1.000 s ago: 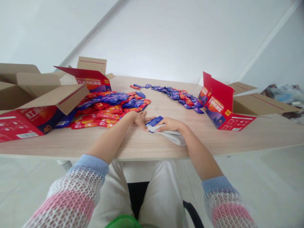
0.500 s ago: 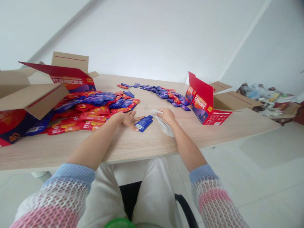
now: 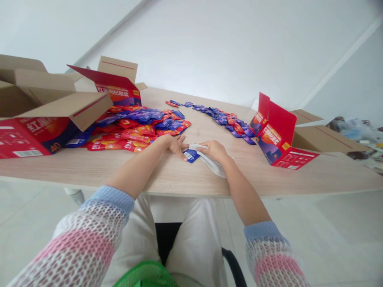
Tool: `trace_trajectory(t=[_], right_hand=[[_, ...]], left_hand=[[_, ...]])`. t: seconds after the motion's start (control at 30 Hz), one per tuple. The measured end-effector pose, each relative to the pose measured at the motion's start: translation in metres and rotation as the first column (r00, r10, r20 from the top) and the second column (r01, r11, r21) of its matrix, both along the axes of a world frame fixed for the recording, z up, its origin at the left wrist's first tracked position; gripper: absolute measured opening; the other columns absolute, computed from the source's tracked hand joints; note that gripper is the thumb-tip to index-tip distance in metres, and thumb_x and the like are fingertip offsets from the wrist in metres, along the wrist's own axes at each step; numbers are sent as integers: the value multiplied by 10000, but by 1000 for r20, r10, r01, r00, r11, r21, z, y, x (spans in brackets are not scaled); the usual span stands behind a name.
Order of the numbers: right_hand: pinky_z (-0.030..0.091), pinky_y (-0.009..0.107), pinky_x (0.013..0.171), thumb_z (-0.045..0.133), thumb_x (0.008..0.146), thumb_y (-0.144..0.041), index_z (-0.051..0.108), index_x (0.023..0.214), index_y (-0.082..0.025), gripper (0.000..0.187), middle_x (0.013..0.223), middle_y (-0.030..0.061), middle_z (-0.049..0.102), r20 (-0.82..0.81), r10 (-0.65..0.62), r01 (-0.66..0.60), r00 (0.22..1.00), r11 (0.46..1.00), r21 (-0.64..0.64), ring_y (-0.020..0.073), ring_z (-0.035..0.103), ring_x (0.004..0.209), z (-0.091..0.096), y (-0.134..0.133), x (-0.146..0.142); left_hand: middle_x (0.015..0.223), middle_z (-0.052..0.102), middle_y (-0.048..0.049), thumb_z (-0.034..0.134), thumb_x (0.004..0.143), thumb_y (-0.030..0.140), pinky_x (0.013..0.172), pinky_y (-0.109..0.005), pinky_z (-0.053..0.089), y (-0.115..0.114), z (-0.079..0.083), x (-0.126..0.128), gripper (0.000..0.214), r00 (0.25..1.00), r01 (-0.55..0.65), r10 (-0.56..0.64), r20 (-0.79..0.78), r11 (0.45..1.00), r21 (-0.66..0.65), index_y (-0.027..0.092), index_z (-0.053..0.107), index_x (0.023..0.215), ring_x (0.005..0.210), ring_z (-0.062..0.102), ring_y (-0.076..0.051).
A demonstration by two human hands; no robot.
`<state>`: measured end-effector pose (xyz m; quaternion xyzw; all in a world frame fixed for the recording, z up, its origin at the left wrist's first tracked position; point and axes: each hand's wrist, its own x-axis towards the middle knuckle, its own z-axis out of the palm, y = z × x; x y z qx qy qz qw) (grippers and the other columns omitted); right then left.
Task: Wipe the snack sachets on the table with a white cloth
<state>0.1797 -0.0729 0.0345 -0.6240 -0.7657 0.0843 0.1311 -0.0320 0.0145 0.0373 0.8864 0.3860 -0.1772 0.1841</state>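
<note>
My left hand [image 3: 173, 145] lies spread on the tabletop [image 3: 167, 175] just beside a blue sachet [image 3: 190, 156], my right hand [image 3: 214, 151] pinches a white cloth [image 3: 211, 164] over its corner, and only this sachet lies apart, while a big heap of red and blue sachets [image 3: 137, 129] and a strewn row of sachets [image 3: 224, 121] remain ahead.

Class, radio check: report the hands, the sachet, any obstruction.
Left hand beside blue sachet. Right hand on white cloth, cloth over sachet's edge. Sachet pile just beyond left hand.

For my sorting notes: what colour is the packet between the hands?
The packet is dark blue; it shows best in the head view.
</note>
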Motion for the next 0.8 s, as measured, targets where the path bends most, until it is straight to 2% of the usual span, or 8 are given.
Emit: trace_trajectory(t=[0.2, 0.3, 0.4, 0.47, 0.53, 0.6, 0.7, 0.8], right_hand=[[432, 296, 745, 570, 800, -519, 688, 1103, -307, 389, 1049, 91, 698, 66, -383, 383, 922, 924, 8, 257, 631, 960, -9, 13, 43], [438, 307, 746, 572, 790, -522, 698, 1073, -298, 382, 1057, 103, 691, 77, -491, 492, 868, 871, 16, 267, 629, 976, -11, 17, 53], [445, 314, 746, 577, 783, -520, 692, 1076, -299, 384, 1075, 100, 685, 71, -532, 532, 844, 847, 21, 274, 622, 1002, -12, 20, 55], [447, 316, 745, 578, 783, -511, 691, 1075, -300, 378, 1077, 98, 684, 58, -543, 543, 838, 840, 16, 275, 621, 1006, -12, 21, 55], [446, 312, 745, 581, 782, -505, 694, 1066, -289, 374, 1072, 101, 684, 37, -543, 543, 839, 840, 9, 274, 620, 1009, -13, 21, 55], [440, 308, 755, 587, 777, -506, 694, 1060, -273, 382, 1068, 104, 683, 8, -537, 536, 844, 844, 9, 269, 616, 1015, -14, 22, 55], [433, 308, 769, 600, 768, -504, 686, 1041, -254, 380, 1055, 98, 683, -58, -522, 524, 851, 851, 27, 262, 612, 1010, -16, 22, 54], [435, 308, 760, 635, 736, -498, 644, 1037, -216, 413, 1037, 99, 676, -164, -540, 556, 826, 828, 74, 254, 613, 974, -17, 22, 50]], left_hand=[[1527, -160, -30, 708, 490, 666, 1087, -564, 39, 0, 5, -8, 1158, 998, 46, -45, 37, 998, -38, 388, 143, 1462, 1377, -133, -380], [1549, -56, -41, 664, 578, 639, 1108, -495, 97, -3, 5, -18, 1015, 984, 37, -30, 174, 999, -38, 351, 238, 1454, 1407, -41, -339], [1503, 292, -81, 645, 645, 533, 1082, -343, 255, -7, 4, -22, 743, 907, -32, 26, 421, 999, 8, 236, 526, 1315, 1354, 302, -286], [1281, 576, -94, 630, 670, 473, 968, -273, 392, -11, 4, -18, 580, 839, -138, 95, 535, 990, 40, 160, 644, 1158, 1146, 549, -240], [1055, 689, -74, 620, 691, 475, 837, -250, 461, -20, 6, -7, 516, 785, -259, 155, 600, 962, 89, 136, 669, 1077, 953, 637, -211], [992, 701, -74, 646, 674, 531, 776, -254, 469, -36, 9, 7, 557, 774, -342, 163, 611, 921, 188, 144, 659, 1074, 907, 644, -219], [967, 691, -134, 739, 565, 559, 780, -305, 454, -65, 11, 29, 645, 871, -370, 168, 462, 843, 391, 128, 658, 1039, 936, 627, -295], [992, 666, -192, 755, 628, 381, 799, -331, 439, -91, 9, 49, 452, 925, -335, 183, 333, 809, 483, 98, 663, 968, 946, 618, -327]])
